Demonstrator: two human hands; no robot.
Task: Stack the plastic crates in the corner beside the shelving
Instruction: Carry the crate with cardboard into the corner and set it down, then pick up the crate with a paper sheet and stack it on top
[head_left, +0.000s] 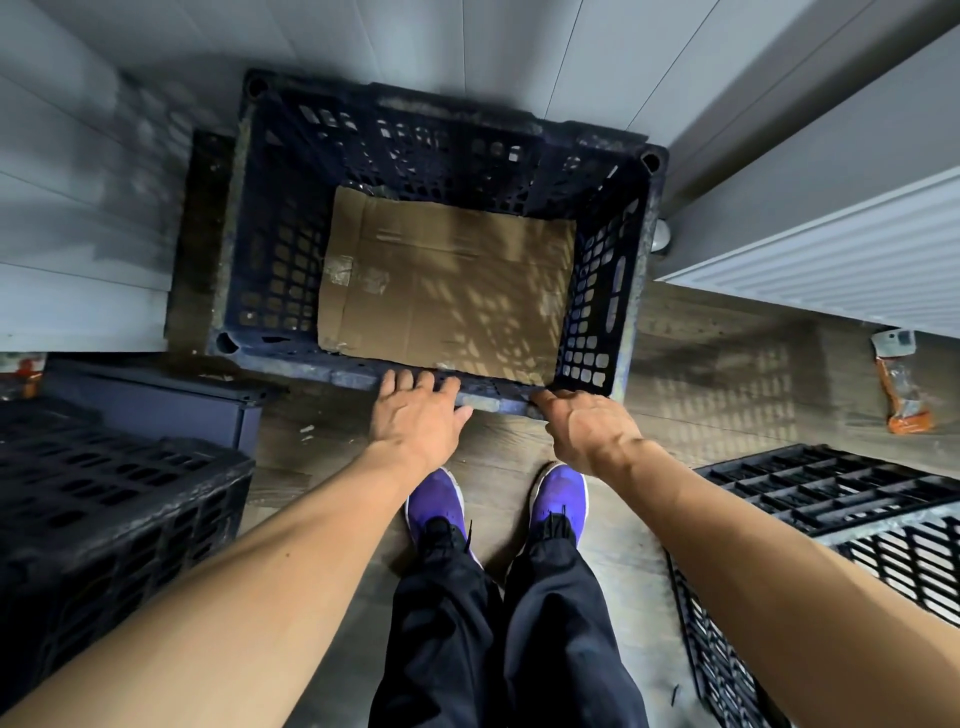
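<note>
**At the near rim: crate could skew**

Just ahead of the 2 hands, the blue crate (280, 249) sits in the corner, lined with cardboard (447, 291). The left hand (415, 410) rests flat-fingered on its rim. The right hand (587, 431) hides its fingers, so its grip is unclear. Shoved from 1 edge, the crate may jam crooked against the wall (519, 47).

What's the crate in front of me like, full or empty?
Nearly empty: only a flat sheet of cardboard lies on the bottom of the crate; nothing else shows inside.
</note>
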